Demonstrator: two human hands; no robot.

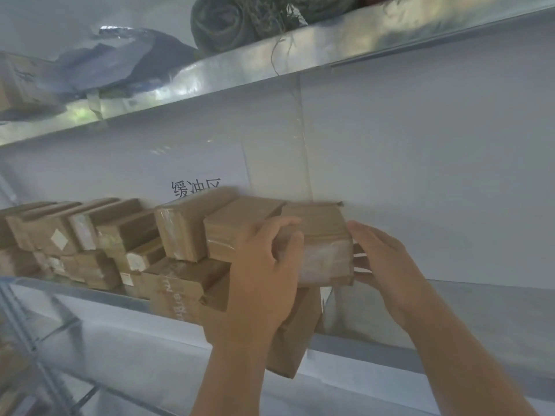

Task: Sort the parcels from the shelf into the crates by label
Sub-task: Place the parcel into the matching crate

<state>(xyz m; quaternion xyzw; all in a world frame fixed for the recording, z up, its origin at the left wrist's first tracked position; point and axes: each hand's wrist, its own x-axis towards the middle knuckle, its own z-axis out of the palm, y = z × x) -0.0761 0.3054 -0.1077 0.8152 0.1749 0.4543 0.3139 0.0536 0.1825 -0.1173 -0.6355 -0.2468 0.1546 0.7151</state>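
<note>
Left hand [264, 265] gripping parcel [318, 235], right hand [387, 259] just beside

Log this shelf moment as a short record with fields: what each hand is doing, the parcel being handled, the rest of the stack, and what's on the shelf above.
left hand: fingers curled over the left edge of the end parcel, gripping it
right hand: fingers straight, against the parcel's right side
end parcel: brown carton, rightmost in the upper row, taped front
other parcels: brown cartons stacked in two layers to the left
middle shelf: bare to the right of the parcels
upper shelf: rolled fabric, grey bag
crates: not in view
</note>
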